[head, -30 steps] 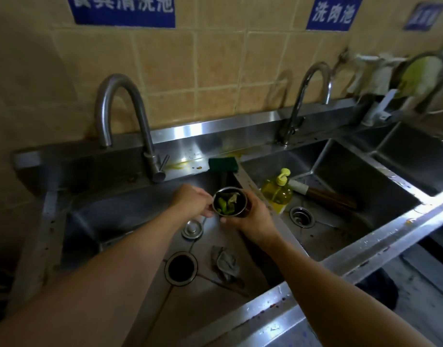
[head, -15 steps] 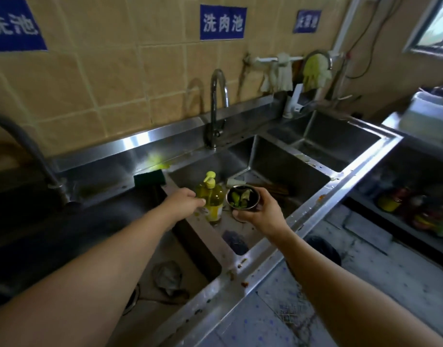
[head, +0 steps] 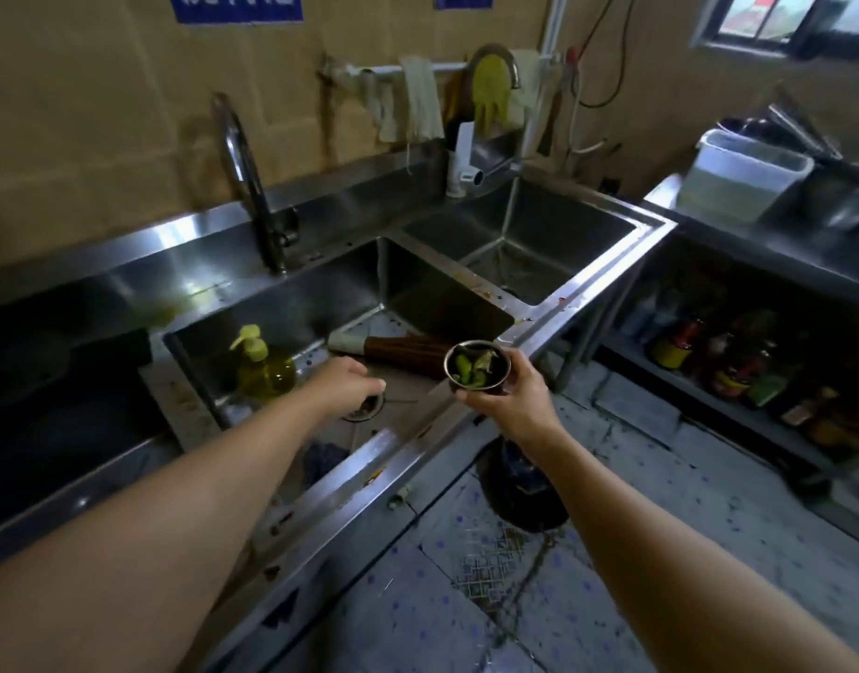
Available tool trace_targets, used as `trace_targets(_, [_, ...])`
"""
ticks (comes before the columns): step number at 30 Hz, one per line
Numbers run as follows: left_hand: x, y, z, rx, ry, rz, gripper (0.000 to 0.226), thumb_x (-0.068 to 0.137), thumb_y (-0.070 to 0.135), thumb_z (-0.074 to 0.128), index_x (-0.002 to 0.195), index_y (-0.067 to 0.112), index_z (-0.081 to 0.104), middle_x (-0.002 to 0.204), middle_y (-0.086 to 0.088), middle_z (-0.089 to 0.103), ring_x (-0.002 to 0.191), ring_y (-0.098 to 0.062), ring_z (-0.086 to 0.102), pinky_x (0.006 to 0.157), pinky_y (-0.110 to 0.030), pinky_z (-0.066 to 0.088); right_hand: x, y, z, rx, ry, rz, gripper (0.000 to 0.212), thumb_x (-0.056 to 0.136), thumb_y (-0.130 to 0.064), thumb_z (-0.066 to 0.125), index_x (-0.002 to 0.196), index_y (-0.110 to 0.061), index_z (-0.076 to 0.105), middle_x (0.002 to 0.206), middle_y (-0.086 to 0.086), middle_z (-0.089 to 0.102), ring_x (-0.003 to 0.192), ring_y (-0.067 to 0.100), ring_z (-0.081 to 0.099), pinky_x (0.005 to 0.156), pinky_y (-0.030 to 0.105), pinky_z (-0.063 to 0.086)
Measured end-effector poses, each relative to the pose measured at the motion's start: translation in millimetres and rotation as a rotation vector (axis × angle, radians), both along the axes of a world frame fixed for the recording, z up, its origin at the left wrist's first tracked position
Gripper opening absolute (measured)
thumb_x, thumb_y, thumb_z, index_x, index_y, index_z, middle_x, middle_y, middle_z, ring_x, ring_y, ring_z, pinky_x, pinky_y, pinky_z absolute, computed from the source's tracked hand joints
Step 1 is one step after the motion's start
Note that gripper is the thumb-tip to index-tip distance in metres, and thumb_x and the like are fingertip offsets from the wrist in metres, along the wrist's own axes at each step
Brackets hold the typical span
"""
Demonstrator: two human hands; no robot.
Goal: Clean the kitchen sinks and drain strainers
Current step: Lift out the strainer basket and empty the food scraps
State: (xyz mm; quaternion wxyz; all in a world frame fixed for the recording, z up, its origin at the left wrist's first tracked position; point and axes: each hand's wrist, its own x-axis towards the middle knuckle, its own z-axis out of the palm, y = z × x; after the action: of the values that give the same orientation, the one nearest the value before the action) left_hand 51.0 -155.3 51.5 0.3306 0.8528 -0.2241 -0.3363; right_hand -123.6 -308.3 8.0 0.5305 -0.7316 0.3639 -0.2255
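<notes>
Stainless steel sink unit running along the tiled wall, showing two basins clearly and a dark third one at the far left edge. Middle basin lying under both arms, right basin sitting farther back, near the corner. Curved faucet standing behind the middle basin. Cloths and a yellow glove hanging on a rail above the right basin. Wooden-handled tool lying on the floor of the middle basin, yellow soap bottle standing upright at its left side. Dark bin standing on the floor below the right forearm.

Reaching with the left hand over the drain of the middle basin, fingers loosely curled and empty, just above the drain; touching it or not, cannot tell. Holding with the right hand a small metal drain strainer, fingers wrapped around its side, over the front rim of the unit. Carrying inside the strainer green vegetable scraps, upright, opening facing up.
</notes>
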Motion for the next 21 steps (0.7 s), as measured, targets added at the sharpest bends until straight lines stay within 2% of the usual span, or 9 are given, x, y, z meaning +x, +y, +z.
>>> trace_targets(4, [-28.0, -56.4, -6.5, 0.017, 0.017, -0.106, 0.051, 0.090, 0.031, 0.063, 0.134, 0.010, 0.049, 0.132, -0.009, 0.054, 0.118, -0.026, 0.055, 0.103, -0.041, 0.042, -33.6, -38.7, -8.3, -0.007, 0.008, -0.076, 0.063, 0.057, -0.028, 0.090, 0.109, -0.033, 0.055, 0.104, -0.013, 0.065, 0.102, 0.002, 0.059, 0.091, 0.026, 0.049])
trace_targets(10, [-69.1, -146.1, -24.7, -0.041, 0.055, -0.199, 0.040, 0.086, 0.026, 0.068, 0.121, 0.009, 0.058, 0.119, -0.011, 0.061, 0.109, -0.029, 0.060, 0.099, -0.043, 0.048, -75.9, -91.6, -18.8, 0.026, -0.009, -0.186, 0.061, 0.059, -0.022, 0.090, 0.109, -0.035, 0.056, 0.103, -0.018, 0.064, 0.099, -0.006, 0.058, 0.082, 0.011, 0.044])
trace_targets(14, [-88.1, -211.9, -40.0, -0.051, 0.081, -0.278, 0.039, 0.087, 0.023, 0.066, 0.123, 0.009, 0.056, 0.120, -0.010, 0.060, 0.109, -0.027, 0.060, 0.100, -0.043, 0.047, -98.7, -133.0, -29.4, 0.042, 0.008, -0.263, 0.063, 0.061, -0.019, 0.089, 0.115, -0.027, 0.055, 0.108, -0.012, 0.064, 0.105, 0.005, 0.059, 0.091, 0.021, 0.046])
trace_targets(16, [-96.4, -244.1, -47.6, -0.047, 0.112, -0.304, 0.039, 0.087, 0.022, 0.066, 0.123, 0.009, 0.056, 0.120, -0.011, 0.060, 0.109, -0.028, 0.060, 0.099, -0.043, 0.048, -107.7, -155.4, -37.3, 0.058, 0.015, -0.307, 0.063, 0.062, -0.014, 0.088, 0.114, -0.026, 0.055, 0.108, -0.010, 0.064, 0.105, 0.007, 0.059, 0.091, 0.021, 0.047])
trace_targets(21, [-116.7, -305.9, -71.3, -0.012, 0.139, -0.408, 0.037, 0.089, 0.024, 0.064, 0.123, 0.014, 0.055, 0.120, -0.007, 0.061, 0.110, -0.025, 0.059, 0.099, -0.038, 0.046, -124.5, -203.1, -63.6, 0.075, 0.046, -0.368, 0.063, 0.062, -0.011, 0.087, 0.114, -0.026, 0.054, 0.107, -0.014, 0.061, 0.100, -0.006, 0.057, 0.079, 0.005, 0.043])
